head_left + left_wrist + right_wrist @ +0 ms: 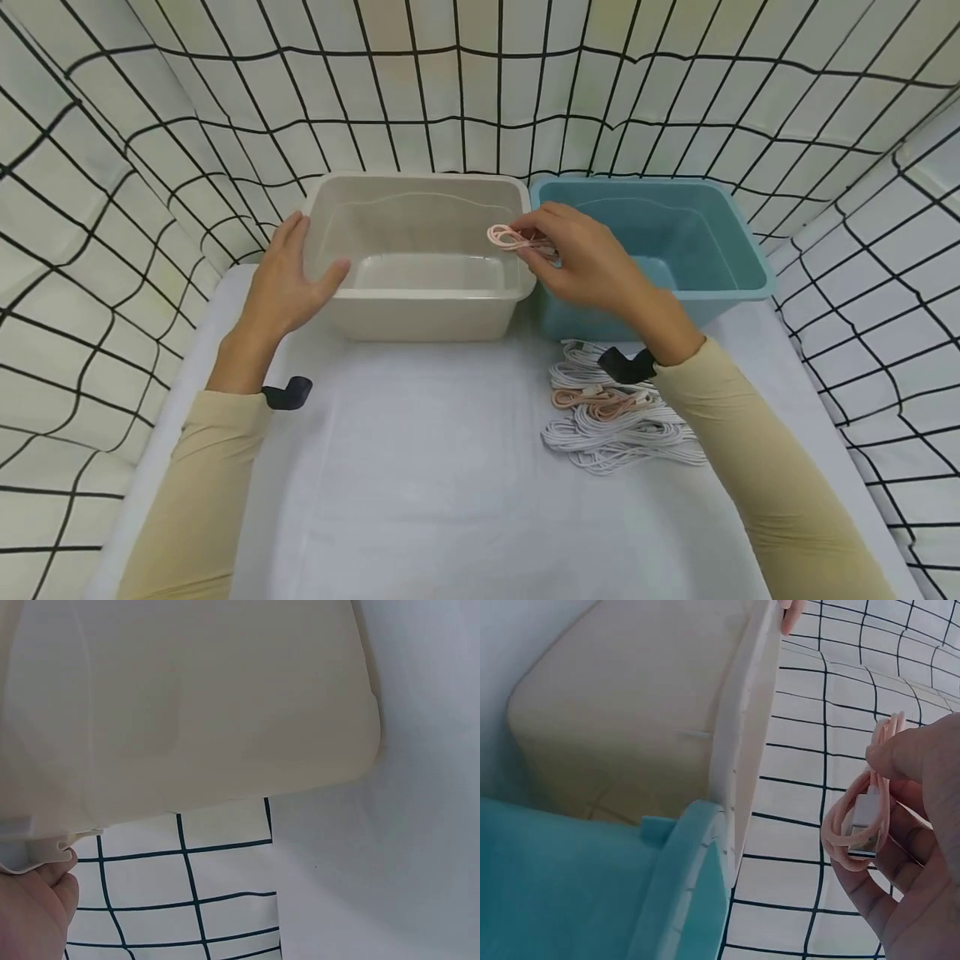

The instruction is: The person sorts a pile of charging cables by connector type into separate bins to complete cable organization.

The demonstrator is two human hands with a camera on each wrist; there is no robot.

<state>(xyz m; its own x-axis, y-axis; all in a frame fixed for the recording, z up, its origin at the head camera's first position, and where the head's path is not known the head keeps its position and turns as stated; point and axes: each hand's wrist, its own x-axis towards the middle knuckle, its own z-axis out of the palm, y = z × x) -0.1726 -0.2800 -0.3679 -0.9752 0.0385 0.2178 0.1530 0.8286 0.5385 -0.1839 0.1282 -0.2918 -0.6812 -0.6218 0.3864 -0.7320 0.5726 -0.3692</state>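
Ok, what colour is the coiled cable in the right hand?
Pale pink. The coiled cable, pinched by the right hand, shows best in the right wrist view.

Both arms wore long beige sleeves that reached the wrists. A dark strap with a loose tab sat at each wrist, lower left and centre right of the head view.
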